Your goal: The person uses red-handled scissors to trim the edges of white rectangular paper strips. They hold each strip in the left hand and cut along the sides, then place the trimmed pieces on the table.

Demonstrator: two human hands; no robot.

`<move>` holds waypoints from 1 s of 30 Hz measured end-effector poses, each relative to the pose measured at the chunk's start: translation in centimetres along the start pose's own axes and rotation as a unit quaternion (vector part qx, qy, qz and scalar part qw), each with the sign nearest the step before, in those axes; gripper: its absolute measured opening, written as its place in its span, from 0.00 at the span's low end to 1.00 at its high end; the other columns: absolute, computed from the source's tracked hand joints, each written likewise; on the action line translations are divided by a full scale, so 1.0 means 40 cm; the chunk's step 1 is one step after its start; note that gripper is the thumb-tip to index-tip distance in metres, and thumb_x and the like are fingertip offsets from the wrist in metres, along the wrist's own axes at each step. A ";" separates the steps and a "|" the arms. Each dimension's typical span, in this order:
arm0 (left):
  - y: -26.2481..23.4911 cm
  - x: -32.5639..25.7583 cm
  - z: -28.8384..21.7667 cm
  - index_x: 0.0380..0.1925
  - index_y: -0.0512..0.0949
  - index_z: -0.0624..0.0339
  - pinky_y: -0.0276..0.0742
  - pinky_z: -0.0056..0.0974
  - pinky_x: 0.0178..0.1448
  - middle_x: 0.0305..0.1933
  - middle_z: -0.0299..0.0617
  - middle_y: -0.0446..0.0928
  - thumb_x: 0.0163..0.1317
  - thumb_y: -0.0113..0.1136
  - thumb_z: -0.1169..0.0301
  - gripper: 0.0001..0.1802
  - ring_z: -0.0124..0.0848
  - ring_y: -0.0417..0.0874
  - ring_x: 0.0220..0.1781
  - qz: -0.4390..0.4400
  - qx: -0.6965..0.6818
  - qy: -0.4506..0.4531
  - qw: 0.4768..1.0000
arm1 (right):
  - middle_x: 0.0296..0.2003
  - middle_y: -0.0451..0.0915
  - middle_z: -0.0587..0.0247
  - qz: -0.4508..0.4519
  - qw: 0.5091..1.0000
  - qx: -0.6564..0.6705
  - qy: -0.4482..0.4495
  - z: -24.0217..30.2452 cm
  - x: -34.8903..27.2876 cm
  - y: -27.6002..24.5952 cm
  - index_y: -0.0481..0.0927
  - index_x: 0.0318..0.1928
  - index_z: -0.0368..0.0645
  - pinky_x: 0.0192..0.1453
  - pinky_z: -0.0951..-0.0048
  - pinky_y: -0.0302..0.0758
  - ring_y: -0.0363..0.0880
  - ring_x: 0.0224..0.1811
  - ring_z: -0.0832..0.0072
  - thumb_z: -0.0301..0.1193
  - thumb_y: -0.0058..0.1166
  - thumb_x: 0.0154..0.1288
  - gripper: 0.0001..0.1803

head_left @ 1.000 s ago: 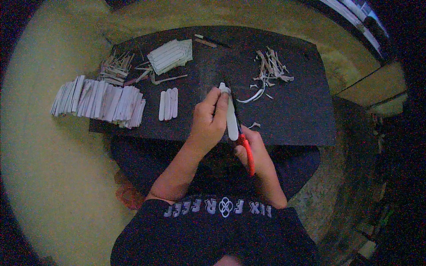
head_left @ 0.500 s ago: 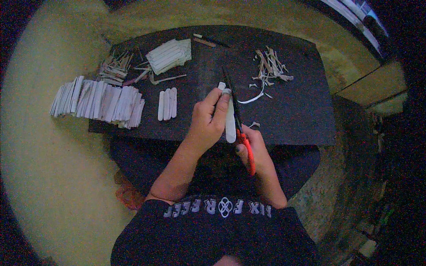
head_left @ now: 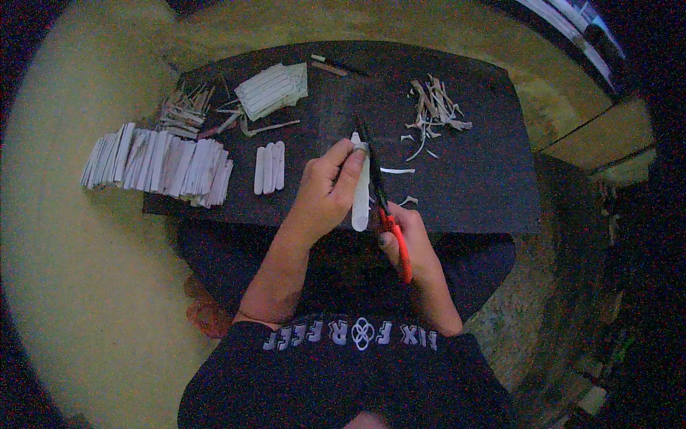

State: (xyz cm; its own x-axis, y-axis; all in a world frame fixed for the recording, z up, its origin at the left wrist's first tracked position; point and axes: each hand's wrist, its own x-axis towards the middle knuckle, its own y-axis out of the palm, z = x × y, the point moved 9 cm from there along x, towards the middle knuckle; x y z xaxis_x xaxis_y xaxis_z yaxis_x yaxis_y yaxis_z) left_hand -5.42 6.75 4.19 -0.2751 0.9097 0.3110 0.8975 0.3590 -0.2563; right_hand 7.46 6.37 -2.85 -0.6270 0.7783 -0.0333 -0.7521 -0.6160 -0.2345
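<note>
Dim yellowish floor surrounds a low, dark table (head_left: pixel 471 193), seen from the head camera looking straight down over the seated person's lap.

Since half a second ago little has shifted: the left hand (head_left: pixel 325 193) keeps its grip on the white strip (head_left: pixel 361 189), and the scissors (head_left: pixel 382 193) have their dark blades a touch further along the strip's right edge. A thin white sliver (head_left: pixel 397 171) now lies on the table just right of the blades.

That strip stands lengthwise over the table's near edge, about mid-width, the left hand's fingers clamped together around its upper part. The right hand (head_left: pixel 414 247) has its fingers closed through the red handles of the scissors, over the near edge.

No labels are readable. A long row of white strips (head_left: pixel 157 163) is stacked on edge at the left edge, running off the table. Three finished strips (head_left: pixel 269 167) lie side by side between that row and the left hand. A ridged white bundle (head_left: pixel 271 89) sits near the far left corner beside a heap of brownish sticks (head_left: pixel 184 111). Curled trimmings (head_left: pixel 434 107) lie toward the far right. Nothing blocks the hands.
</note>
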 end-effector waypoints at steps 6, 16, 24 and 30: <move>-0.002 0.004 0.008 0.26 0.68 0.66 0.61 0.34 0.23 0.17 0.46 0.68 0.60 0.44 0.66 0.12 0.27 0.69 0.19 0.012 -0.004 -0.010 1.000 | 0.18 0.70 0.60 -0.011 1.000 -0.016 0.013 0.025 -0.005 -0.008 0.70 0.32 0.33 0.28 0.71 0.67 0.66 0.22 0.76 0.39 0.59 0.42 0.22; -0.002 0.002 0.099 0.28 0.71 0.63 0.68 0.27 0.31 0.23 0.38 0.74 0.61 0.43 0.66 0.12 0.22 0.73 0.27 0.079 -0.130 -0.136 0.979 | 0.23 0.72 0.62 -0.059 0.988 0.027 0.138 -0.024 -0.001 -0.065 0.71 0.31 0.35 0.30 0.73 0.67 0.67 0.25 0.77 0.40 0.51 0.54 0.17; -0.085 0.001 0.167 0.35 0.73 0.64 0.68 0.26 0.34 0.28 0.37 0.75 0.59 0.47 0.67 0.12 0.21 0.73 0.30 0.006 -0.063 -0.086 0.994 | 0.21 0.66 0.73 -0.028 0.994 0.039 0.094 0.012 0.002 -0.043 0.71 0.35 0.37 0.24 0.82 0.60 0.62 0.22 0.85 0.46 0.45 0.55 0.22; -0.259 0.012 0.216 0.35 0.74 0.65 0.68 0.28 0.35 0.28 0.38 0.75 0.53 0.55 0.68 0.12 0.23 0.73 0.30 -0.018 -0.031 -0.190 0.981 | 0.28 0.74 0.62 -0.047 0.983 -0.032 0.172 0.048 -0.017 -0.016 0.71 0.35 0.35 0.35 0.73 0.68 0.68 0.29 0.76 0.41 0.48 0.56 0.19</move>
State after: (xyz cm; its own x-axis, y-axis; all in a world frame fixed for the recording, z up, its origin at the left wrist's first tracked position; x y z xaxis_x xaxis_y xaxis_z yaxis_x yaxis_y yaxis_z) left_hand -17.83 5.25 -0.91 -0.4056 0.9128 -0.0481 0.9005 0.3900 -0.1925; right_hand 7.96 5.99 -0.80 -0.4409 0.8341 -0.3315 -0.7823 -0.5382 -0.3135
